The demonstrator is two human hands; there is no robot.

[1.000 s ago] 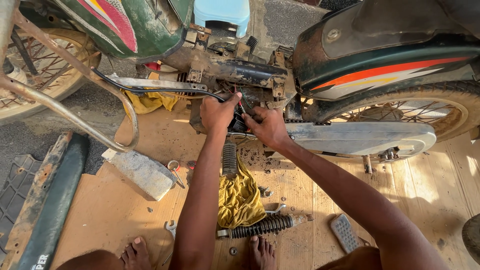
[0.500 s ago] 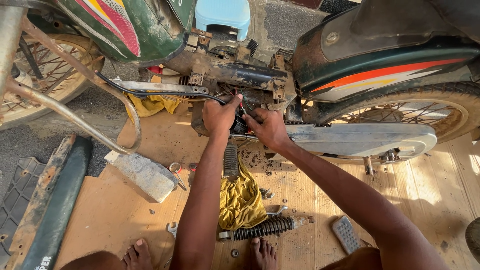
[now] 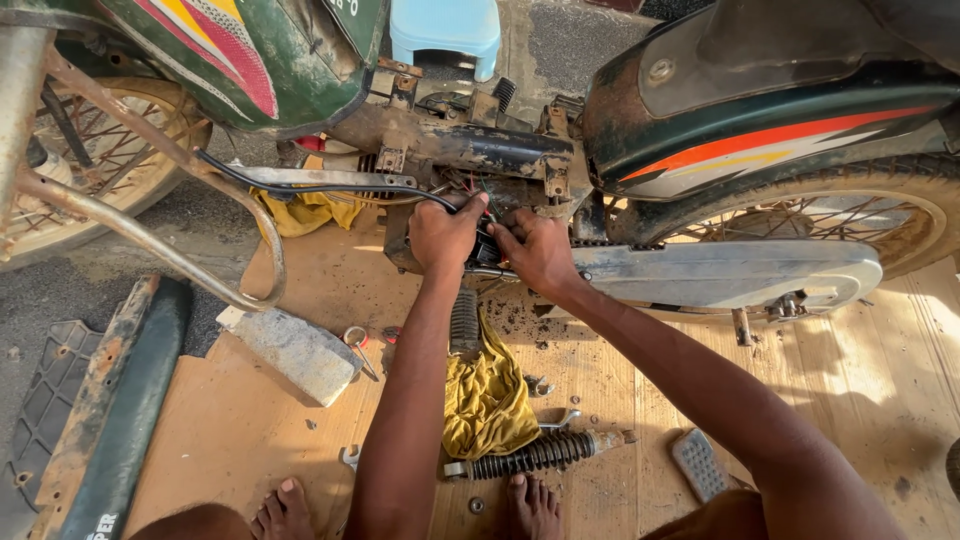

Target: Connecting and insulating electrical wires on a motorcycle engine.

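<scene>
- You are sitting on a flat sheet of light brown plywood [image 3: 250, 420] laid on dark ground, with a stripped green motorcycle [image 3: 300, 60] standing across the far side.
- Nearest to you, between your bare feet, lies a black coiled shock-absorber spring [image 3: 535, 455]. A crumpled yellow rag [image 3: 485, 395] touches it, and a small grey ribbed foot pedal [image 3: 698, 463] lies to the right.
- To the left, a grey rectangular stone block [image 3: 295, 350] rests on the plywood, and beside the sheet there is a long rusty dark green body panel [image 3: 110, 410].
- Further away, both your arms reach into the open middle of the frame. Your left hand [image 3: 445, 232] is closed around the end of a black cable bundle [image 3: 330, 187], with thin coloured wires just above the fingers.
- Your right hand [image 3: 540, 250] pinches a small dark part just beside the left one; I cannot tell what this part is.
- It seems you are at the step of joining or freeing the wiring. The next move probably needs a steady grip and a gentle pull, because the wires look thin.
- Behind the frame stands a light blue plastic stool [image 3: 445, 25].
</scene>
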